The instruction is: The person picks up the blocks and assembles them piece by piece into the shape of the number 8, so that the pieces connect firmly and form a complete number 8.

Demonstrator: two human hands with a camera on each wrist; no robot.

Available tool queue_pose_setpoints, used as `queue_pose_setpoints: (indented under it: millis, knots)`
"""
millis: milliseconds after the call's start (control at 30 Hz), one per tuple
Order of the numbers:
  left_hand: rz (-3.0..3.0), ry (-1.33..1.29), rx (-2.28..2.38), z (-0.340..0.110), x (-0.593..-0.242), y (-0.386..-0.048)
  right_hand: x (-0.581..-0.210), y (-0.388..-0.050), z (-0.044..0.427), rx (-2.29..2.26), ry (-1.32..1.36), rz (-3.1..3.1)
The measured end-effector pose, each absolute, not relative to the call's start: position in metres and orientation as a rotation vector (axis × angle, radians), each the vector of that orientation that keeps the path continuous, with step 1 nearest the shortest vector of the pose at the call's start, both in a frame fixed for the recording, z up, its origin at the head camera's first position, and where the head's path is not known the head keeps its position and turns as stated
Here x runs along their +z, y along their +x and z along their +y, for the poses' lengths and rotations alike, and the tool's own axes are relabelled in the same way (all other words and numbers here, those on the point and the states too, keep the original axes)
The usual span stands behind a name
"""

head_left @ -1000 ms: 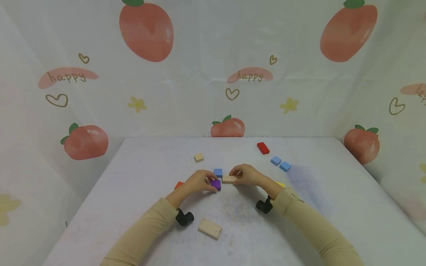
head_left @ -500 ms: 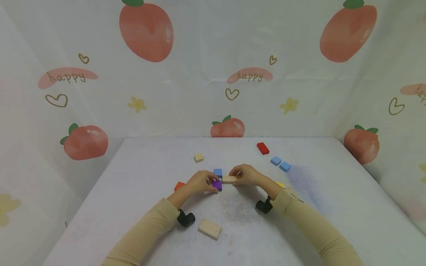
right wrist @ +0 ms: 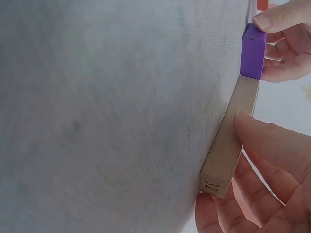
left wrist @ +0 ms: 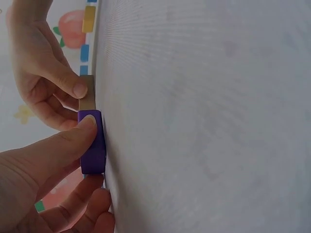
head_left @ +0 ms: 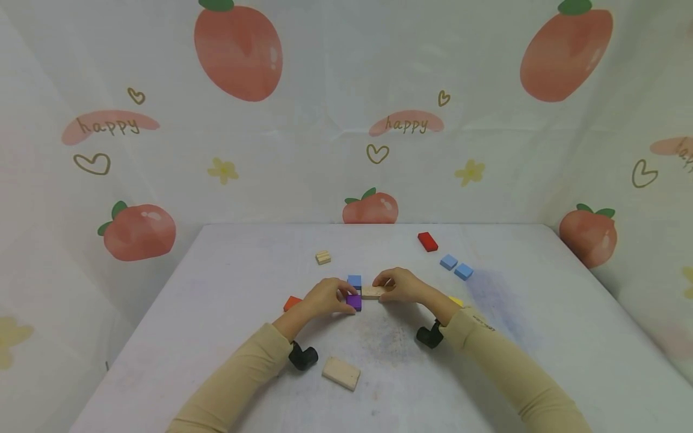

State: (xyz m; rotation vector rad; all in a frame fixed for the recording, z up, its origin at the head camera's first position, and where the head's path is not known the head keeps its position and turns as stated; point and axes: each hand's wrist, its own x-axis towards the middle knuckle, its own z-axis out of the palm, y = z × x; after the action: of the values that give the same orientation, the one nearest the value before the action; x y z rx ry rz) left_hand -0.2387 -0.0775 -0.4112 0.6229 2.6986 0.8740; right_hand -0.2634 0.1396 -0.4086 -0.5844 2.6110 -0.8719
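Big pale table, both hands busy. Right hand has the plain wooden block pinched, its long axis running sideways toward the left hand. That one's thumb and fingers grip the shorter purple block, so left's nearer there. Purple sits right by wood's left end; can't swear they touch. Blue block's just past the left hand's fingertips.

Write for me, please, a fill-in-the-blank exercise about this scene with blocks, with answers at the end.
The left hand pinches a short block coloured ____.
The right hand holds a wooden block marked with the number ____.
The pair of blocks nearest the red block is ____.
The word printed on the backdrop is ____.

Missing words: purple; 32; blue; happy.
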Motion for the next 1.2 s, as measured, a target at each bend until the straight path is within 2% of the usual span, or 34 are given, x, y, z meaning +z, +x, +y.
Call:
queue_pose_setpoints:
  millis: [1200]
  knots:
    - [2.694,0.612,0.88,-0.0773,-0.4106,-0.238,-0.4085,-0.2641,0.1377,-0.846,-0.507,2.596]
